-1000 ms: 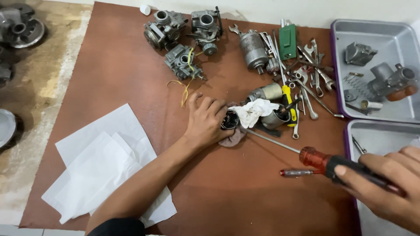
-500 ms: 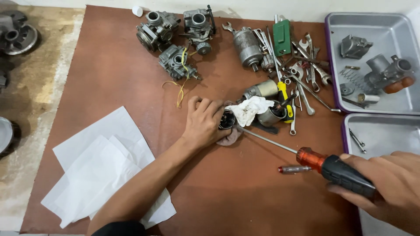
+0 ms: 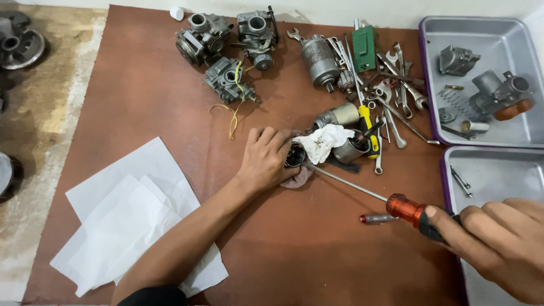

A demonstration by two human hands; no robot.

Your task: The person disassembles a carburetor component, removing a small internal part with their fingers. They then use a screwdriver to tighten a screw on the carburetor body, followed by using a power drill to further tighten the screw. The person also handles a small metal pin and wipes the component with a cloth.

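Head view: right hand point(image 3: 498, 243) grip closed around screwdriver point(image 3: 396, 204); left hand point(image 3: 266, 158) steadies black part point(image 3: 294, 156).

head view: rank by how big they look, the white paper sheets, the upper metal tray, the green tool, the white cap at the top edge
1. white paper sheets
2. upper metal tray, cut off at the right edge, so unsure against the sheets
3. green tool
4. white cap
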